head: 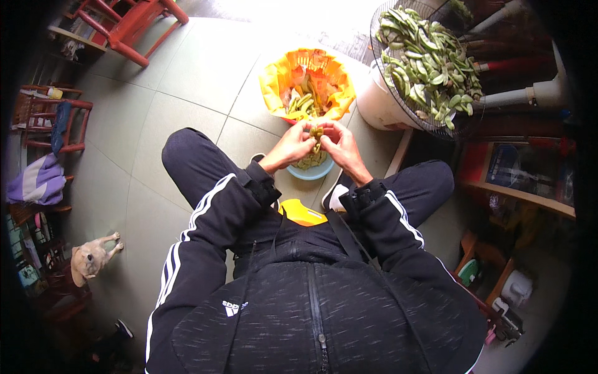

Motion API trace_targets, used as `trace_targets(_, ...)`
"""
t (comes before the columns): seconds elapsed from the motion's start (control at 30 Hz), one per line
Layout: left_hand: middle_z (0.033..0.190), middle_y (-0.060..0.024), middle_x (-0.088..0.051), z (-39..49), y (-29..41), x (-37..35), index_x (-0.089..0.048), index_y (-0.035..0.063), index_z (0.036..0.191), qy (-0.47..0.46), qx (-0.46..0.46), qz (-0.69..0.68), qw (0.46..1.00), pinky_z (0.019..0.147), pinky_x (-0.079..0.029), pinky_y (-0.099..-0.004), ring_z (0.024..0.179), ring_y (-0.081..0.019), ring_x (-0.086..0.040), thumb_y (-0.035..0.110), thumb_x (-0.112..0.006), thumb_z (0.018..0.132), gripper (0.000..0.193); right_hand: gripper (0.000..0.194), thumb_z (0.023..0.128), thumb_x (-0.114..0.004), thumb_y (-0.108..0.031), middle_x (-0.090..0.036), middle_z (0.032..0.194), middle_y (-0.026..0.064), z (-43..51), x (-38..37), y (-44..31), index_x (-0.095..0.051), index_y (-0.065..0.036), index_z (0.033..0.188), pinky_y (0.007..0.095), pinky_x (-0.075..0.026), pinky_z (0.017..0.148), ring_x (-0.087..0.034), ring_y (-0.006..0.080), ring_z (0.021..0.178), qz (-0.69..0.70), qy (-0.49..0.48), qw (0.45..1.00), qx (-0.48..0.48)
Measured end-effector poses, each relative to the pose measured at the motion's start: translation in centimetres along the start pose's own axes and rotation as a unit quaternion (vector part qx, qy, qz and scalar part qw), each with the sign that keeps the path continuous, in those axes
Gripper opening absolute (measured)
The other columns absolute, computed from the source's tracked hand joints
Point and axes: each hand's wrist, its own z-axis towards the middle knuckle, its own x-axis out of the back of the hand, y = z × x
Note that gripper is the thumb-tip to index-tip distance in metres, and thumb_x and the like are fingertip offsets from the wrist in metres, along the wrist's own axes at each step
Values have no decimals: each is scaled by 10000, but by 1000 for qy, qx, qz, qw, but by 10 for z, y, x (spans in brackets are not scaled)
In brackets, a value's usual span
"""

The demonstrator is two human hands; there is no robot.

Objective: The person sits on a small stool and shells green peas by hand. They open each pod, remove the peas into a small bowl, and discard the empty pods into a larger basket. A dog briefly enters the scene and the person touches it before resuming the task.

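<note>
Between my left hand (296, 145) and my right hand (341, 145) is a green bean pod (316, 135), pinched by the fingertips of both. The hands meet above a light blue bowl (310, 175) that holds pale green beans (308, 162), partly hidden by my fingers. Just beyond them stands a basket lined with an orange-yellow plastic bag (275, 86), with pods or empty shells (301, 104) inside. To the right, a wire basket (384, 70) heaped with flat green bean pods (420, 61) rests over a white bucket (380, 100).
Red wooden chairs (133, 28) stand at the upper left. A tan dog (91, 259) is on the tiled floor at the left, near a dark shoe (124, 328). Pipes (509, 97) and a wood-edged shelf (528, 201) lie to the right. My knees flank the bowl.
</note>
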Motion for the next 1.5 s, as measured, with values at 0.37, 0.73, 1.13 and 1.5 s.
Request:
trace_targets(0.37, 1165, -99, -701, -41, 55, -10, -444, 62, 1437, -58, 53, -124, 989, 875, -561, -272, 1045, -135, -678, -15, -507, 1030, 420, 128, 999, -651, 17, -636, 997, -21, -26, 10, -26, -574, -49, 1078, 207, -516, 804, -620, 46, 904, -27, 8, 999, 34)
trace_targets(0.73, 1339, -149, -634, -27, 76, 2, -394, 10, 1503, -33, 73, -179, 981, 1011, -585, -373, 1165, -232, -686, 164, -691, 1022, 586, 206, 1002, -713, -70, -722, 1157, 74, -31, 12, -72, -632, 1, 1177, 314, -589, 916, -695, 141, 1038, 48, 19, 998, 33)
trace_targets(1.13, 1559, -96, -472, 14, 109, -5, -450, 118, 1527, -24, 52, 27, 998, 1003, -525, -316, 1328, -184, -554, 213, -625, 1061, 507, 266, 873, -754, -218, -760, 1009, 179, -9, 252, -147, -730, -40, 1070, 460, -571, 857, -725, 386, 972, -564, 221, 791, 93)
trace_targets(1.5, 1309, -67, -682, 20, 122, -4, -581, 51, 1380, -104, 21, 63, 992, 983, -530, -290, 1155, -144, -660, 182, -571, 1090, 319, 178, 926, -736, -157, -774, 929, 166, -55, 310, -181, -784, -36, 1047, 349, -582, 759, -771, 253, 855, -474, 407, 770, 128)
